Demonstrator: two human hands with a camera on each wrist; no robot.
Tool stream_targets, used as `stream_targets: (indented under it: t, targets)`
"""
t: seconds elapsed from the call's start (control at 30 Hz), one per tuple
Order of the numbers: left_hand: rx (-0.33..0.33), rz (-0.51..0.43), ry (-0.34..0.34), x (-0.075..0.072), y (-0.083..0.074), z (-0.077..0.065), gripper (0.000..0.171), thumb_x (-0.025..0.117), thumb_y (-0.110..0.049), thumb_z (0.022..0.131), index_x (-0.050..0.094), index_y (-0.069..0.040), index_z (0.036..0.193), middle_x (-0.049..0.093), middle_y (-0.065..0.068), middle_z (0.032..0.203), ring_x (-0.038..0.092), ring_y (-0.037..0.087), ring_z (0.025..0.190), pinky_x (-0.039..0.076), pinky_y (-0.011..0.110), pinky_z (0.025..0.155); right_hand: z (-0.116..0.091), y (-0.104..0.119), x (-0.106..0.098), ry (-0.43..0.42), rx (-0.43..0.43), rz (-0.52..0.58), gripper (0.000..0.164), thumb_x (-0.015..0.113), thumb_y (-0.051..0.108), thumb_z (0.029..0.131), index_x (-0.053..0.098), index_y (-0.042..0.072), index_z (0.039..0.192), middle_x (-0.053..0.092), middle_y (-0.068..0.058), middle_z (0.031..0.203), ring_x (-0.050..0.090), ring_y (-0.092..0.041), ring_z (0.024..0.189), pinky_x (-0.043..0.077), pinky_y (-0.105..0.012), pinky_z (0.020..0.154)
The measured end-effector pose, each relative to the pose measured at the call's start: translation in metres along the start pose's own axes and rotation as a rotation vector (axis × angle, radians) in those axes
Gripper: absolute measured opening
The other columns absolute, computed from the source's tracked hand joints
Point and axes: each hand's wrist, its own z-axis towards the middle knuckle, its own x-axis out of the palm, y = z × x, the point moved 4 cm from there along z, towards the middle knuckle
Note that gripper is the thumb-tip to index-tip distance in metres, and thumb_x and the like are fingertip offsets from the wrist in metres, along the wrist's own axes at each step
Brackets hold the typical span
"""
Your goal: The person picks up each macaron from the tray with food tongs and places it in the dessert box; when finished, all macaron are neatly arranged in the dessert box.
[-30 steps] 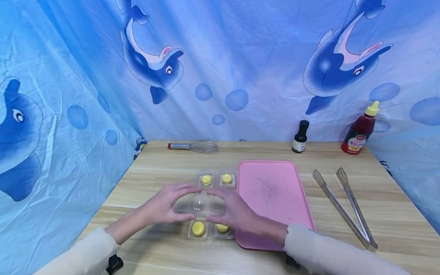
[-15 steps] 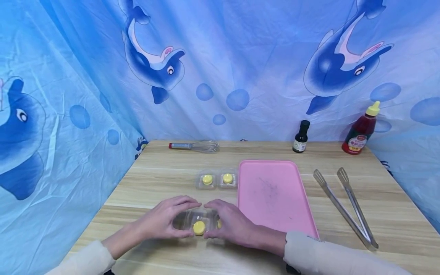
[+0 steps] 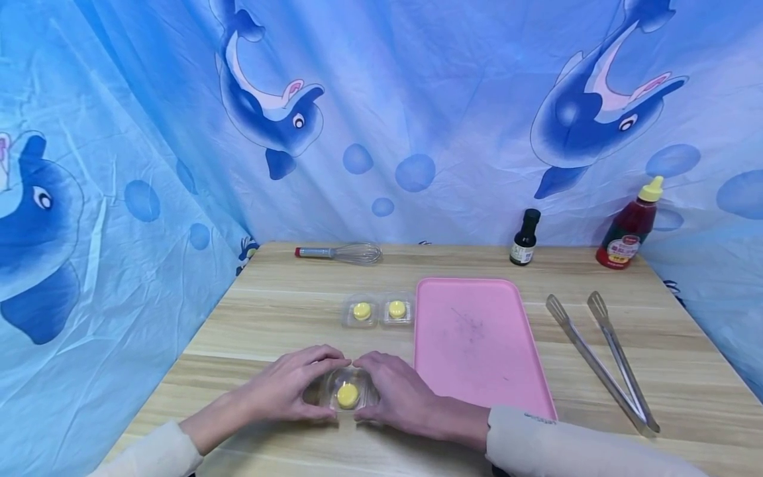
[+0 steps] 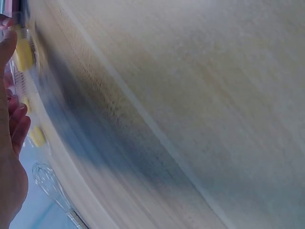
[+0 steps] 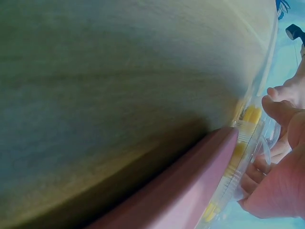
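Observation:
A clear plastic lid [image 3: 353, 375] is held between both hands, low over a yellow macaron [image 3: 348, 395] in a small clear box near the table's front. My left hand [image 3: 297, 385] grips the lid's left side, thumb at the near edge and fingers at the far edge. My right hand [image 3: 401, 396] grips the opposite side in the same way, and it hides the neighbouring front box in the head view. In the right wrist view, yellow macarons [image 5: 252, 113] show in clear boxes beside the right hand [image 5: 290, 148].
Two more boxed macarons [image 3: 361, 311] [image 3: 397, 309] sit farther back. A pink tray [image 3: 471, 338] lies right of them, metal tongs [image 3: 602, 364] beyond it. A whisk [image 3: 340, 253], a dark bottle [image 3: 524, 238] and a red sauce bottle [image 3: 628, 228] line the back edge.
Both hands have brought the clear lid down and toward the front, from between the box rows to over the front left macaron. The back boxes, tray and tongs stay put.

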Motion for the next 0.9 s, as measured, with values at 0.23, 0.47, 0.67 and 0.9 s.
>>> stream_targets:
  t: [0.23,0.47,0.67,0.9]
  targets:
    - [-0.032,-0.010,0.038,0.002,0.000,0.001,0.079,0.087,-0.057,0.083,0.064,-0.011,0.144,0.062,-0.005,0.135,0.065,0.013,0.117,0.061,0.037,0.095,0.001,-0.001,0.002,-0.008,0.015,-0.032,0.074,0.099,0.034,0.074,0.067,0.008,0.135,0.070,0.000,0.132,0.065,-0.018,0.123,0.052,-0.038,0.111]
    - [-0.064,-0.028,0.071,0.003,0.002,0.002,0.079,0.086,-0.058,0.084,0.063,-0.014,0.145,0.061,-0.007,0.137,0.064,0.012,0.119,0.060,0.038,0.098,0.002,-0.004,0.002,0.011,-0.001,-0.034,0.079,0.100,0.037,0.073,0.066,0.009,0.139,0.070,0.000,0.135,0.064,-0.016,0.125,0.049,-0.040,0.114]
    - [-0.079,-0.033,0.096,0.002,0.002,0.004,0.079,0.085,-0.058,0.085,0.062,-0.013,0.146,0.059,-0.007,0.140,0.063,0.013,0.122,0.060,0.039,0.098,-0.004,-0.009,-0.006,0.056,0.012,-0.026,0.090,0.099,0.039,0.073,0.059,0.006,0.146,0.064,-0.006,0.145,0.060,-0.022,0.133,0.047,-0.044,0.117]
    - [-0.089,-0.024,0.107,0.001,0.003,0.005,0.079,0.085,-0.058,0.085,0.063,-0.012,0.146,0.059,-0.006,0.142,0.062,0.014,0.126,0.059,0.041,0.101,-0.016,-0.021,-0.022,0.065,0.058,0.005,0.092,0.097,0.038,0.077,0.054,0.003,0.150,0.060,-0.010,0.149,0.059,-0.027,0.135,0.047,-0.045,0.117]
